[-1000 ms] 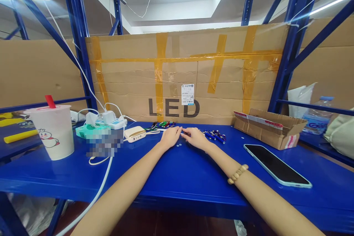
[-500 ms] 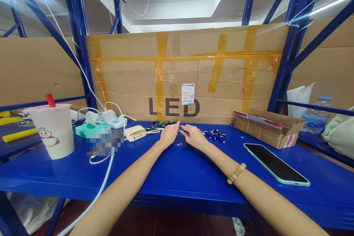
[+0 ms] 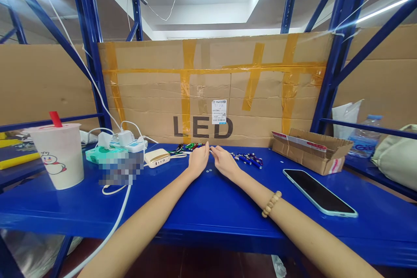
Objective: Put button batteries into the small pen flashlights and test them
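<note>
My left hand (image 3: pixel 198 161) and my right hand (image 3: pixel 223 161) meet fingertip to fingertip over the far middle of the blue table (image 3: pixel 208 208). Between the fingertips they pinch a small thin pale piece (image 3: pixel 210 151), too small to make out. A few tiny round discs (image 3: pixel 209 168) lie on the table just below the hands. Right of my right hand lies a heap of small blue pen-like items (image 3: pixel 249 158). Behind my left hand is a smaller heap of green and red ones (image 3: pixel 191 145). A bead bracelet (image 3: pixel 271 203) circles my right wrist.
A phone (image 3: pixel 318 192) lies face up at the right, with an open cardboard box (image 3: pixel 309 152) behind it. On the left stand a white cup with a red straw (image 3: pixel 58 154), a power strip with chargers (image 3: pixel 125 142), a gold power bank (image 3: pixel 157 157) and a white cable (image 3: pixel 117 221). A taped cardboard wall (image 3: pixel 208 91) closes the back.
Both hands have lifted slightly off the table and drawn together, fingertips now touching around the small piece. The view has shifted a little to the right.
</note>
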Tool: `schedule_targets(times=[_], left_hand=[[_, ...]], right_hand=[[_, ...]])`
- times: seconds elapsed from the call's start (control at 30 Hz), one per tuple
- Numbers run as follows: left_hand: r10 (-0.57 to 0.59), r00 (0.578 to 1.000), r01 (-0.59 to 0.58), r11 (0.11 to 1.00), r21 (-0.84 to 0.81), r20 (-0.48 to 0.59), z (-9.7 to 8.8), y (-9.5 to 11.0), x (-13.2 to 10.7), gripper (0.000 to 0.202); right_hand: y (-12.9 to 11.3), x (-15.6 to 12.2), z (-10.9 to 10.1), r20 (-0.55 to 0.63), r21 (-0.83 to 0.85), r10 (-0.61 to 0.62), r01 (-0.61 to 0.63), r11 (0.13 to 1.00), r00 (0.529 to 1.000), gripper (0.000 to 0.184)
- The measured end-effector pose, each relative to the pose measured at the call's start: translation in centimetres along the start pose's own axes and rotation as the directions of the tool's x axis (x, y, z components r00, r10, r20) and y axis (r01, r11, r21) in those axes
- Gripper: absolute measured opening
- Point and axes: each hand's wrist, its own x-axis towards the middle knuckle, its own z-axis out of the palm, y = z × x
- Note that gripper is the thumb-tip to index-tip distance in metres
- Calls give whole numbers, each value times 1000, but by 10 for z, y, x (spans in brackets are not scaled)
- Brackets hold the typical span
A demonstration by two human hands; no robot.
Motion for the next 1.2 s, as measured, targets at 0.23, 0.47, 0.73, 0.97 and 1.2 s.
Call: schedule_targets(times=[0.23, 0.47, 0.73, 0.97, 1.2], left_hand=[[-47, 999, 46, 997, 62, 9, -3, 2, -1, 56], [53, 994, -67, 985, 158, 91, -8, -3, 1, 52], [174, 976, -194, 968, 162, 130, -7, -11, 5, 44], [186, 975, -210, 947, 242, 120, -6, -10, 5, 46], [178, 977, -202, 946, 255, 114, -12, -4, 2, 44]], right_hand=[[4, 3, 5, -72, 125, 8, 2, 992, 997, 20], [1, 2, 0, 121, 158, 84, -103, 982, 989, 19], [-4, 0, -6, 224, 121, 88, -118, 986, 971, 17], [-5, -3, -5, 182, 131, 71, -95, 987, 981, 21], [-2, -3, -1, 168, 188, 80, -112, 976, 983, 23]])
